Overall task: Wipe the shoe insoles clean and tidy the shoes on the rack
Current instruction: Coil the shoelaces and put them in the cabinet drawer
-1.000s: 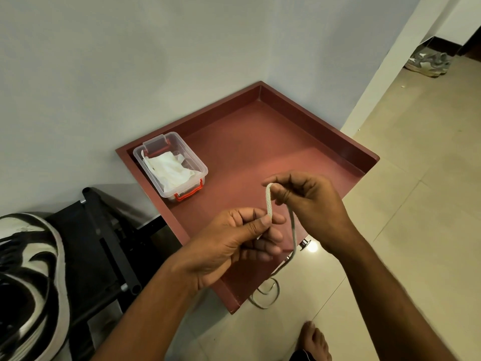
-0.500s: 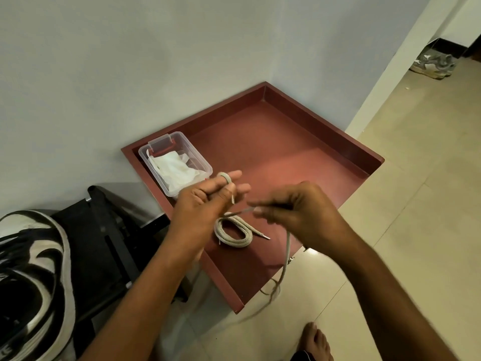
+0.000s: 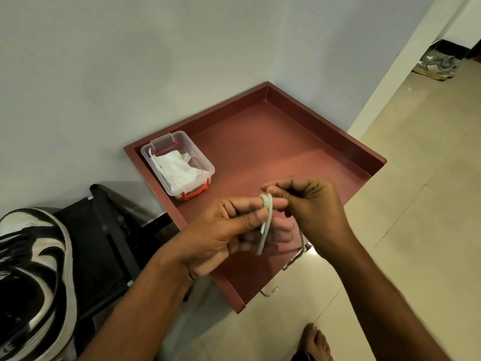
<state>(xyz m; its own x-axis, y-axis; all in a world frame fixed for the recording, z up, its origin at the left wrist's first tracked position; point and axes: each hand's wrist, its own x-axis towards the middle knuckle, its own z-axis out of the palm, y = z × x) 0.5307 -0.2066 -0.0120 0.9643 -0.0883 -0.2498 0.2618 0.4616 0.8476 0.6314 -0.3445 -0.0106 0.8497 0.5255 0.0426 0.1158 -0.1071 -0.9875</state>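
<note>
Red tray [image 3: 260, 142] floor lies open — only the clear tub [image 3: 179, 162] blocks its left corner.

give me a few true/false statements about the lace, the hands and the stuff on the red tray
1. The shoelace is wound around fingers of the left hand. True.
2. The right hand is empty and flat on the tray. False: its fingers pinch the lace above the red tray.
3. The clear plastic box holds white wipes. True.
4. The box sits in the tray's right corner, away from the wall. False: it sits at the left corner, by the wall.
5. The black and white sneaker lies in the tray. False: it is off to the left, outside it.
</note>
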